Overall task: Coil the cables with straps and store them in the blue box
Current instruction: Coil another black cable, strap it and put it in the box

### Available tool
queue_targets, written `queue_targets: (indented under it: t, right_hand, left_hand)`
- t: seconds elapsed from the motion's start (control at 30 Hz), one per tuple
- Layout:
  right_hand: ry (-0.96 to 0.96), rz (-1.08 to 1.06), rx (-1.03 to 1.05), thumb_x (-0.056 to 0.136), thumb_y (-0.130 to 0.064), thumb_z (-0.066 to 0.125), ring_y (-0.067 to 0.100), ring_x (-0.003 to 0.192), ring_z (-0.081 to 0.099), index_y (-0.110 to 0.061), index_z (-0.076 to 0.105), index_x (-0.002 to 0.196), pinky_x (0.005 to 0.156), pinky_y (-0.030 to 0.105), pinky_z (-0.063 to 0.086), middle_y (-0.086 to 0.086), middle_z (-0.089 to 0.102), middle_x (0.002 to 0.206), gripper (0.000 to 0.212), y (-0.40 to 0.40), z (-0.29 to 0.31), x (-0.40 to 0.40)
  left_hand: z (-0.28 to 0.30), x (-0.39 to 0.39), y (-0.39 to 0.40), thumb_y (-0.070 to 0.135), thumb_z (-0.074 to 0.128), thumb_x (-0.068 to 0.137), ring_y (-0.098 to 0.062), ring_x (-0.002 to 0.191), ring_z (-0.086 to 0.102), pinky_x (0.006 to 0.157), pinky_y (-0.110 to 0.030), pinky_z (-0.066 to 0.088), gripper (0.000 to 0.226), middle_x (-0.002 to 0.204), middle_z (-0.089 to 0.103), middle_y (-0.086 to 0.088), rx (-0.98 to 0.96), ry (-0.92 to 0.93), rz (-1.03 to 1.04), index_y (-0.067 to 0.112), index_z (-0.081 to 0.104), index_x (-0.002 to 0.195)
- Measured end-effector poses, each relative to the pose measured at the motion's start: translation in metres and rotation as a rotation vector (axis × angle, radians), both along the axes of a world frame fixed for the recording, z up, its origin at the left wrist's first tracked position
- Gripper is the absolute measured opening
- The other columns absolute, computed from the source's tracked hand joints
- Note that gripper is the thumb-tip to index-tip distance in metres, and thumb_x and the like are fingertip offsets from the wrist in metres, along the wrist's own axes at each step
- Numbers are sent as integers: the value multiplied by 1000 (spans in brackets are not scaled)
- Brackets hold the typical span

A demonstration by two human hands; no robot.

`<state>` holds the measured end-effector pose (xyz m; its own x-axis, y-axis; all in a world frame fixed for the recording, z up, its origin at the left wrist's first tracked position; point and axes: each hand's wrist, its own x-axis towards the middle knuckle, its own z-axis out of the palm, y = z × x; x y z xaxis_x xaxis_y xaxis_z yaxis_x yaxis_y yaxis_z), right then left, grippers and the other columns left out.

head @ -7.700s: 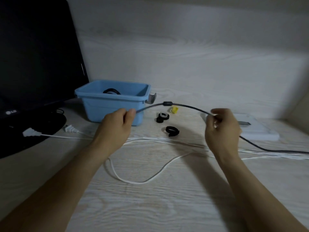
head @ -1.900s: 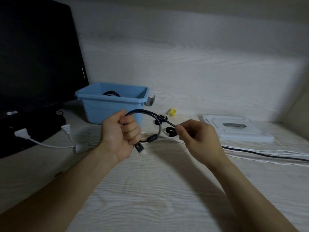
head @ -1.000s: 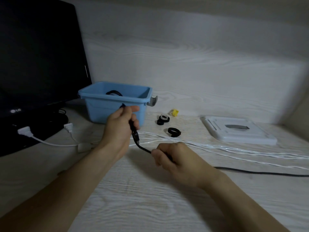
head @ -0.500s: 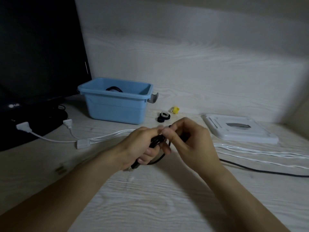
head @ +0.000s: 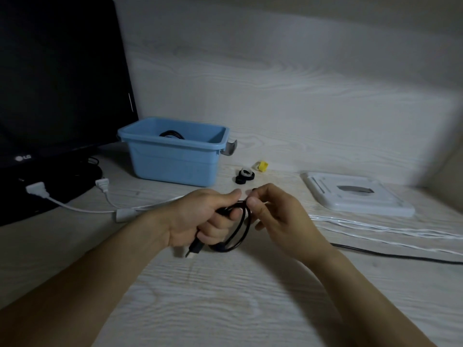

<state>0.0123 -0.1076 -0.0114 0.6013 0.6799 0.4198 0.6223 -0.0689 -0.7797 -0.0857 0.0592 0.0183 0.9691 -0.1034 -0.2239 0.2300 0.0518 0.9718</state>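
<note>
Big dark monitor [head: 60, 78] looms at the left, its stand on the pale wood-grain desk [head: 225, 296]. Just to its right sits the blue box [head: 172, 159], a black coil [head: 171, 134] already lying inside. Off to the right, a flat white lid [head: 355, 196] lies on the desk, and a white cable [head: 375, 227] runs from its plugs near the monitor across behind the hands to the right edge.

Now the action, front and centre: both hands have met over the desk. The left hand [head: 200, 217] is clenched round the black cable [head: 236, 231], gathered loops hanging below its fingers and the plug end poking out underneath. The right hand [head: 278, 216] pinches the same cable at the top of the loops, thumb and forefinger tight against the left hand. The cable's loose tail trails right along the desk, in front of the white one.

Half a second back the hands were in much the same spot; now the loop hangs lower and wider below the left hand, and the plug shows more clearly.

Smallest bits: two black straps [head: 244, 176] and a yellow piece [head: 262, 166] sit between box and lid, beyond the hands.
</note>
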Motion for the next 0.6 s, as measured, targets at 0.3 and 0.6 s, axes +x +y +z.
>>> queue_targets:
  t: [0.3,0.6]
  right_hand:
    - [171,99,-48,96,-59,44,29,69,66,5,60,87,76,49,53,7,68,70,66,-1,6,-2]
    - [723,224,247,95,-34,52,8,42,18,-2,53,89,43,21,23,-6,22,49,32,2,17,-10]
  left_hand:
    - [-6,6,-5,48,39,99,-6,38,11,42,-24,8,49,46,17,9,-59,55,33,22,39,57]
    - [-5,11,-17,39,40,96,-8,39,25,43,-23,27,50,48,26,7,-491,-93,96,2,69,80]
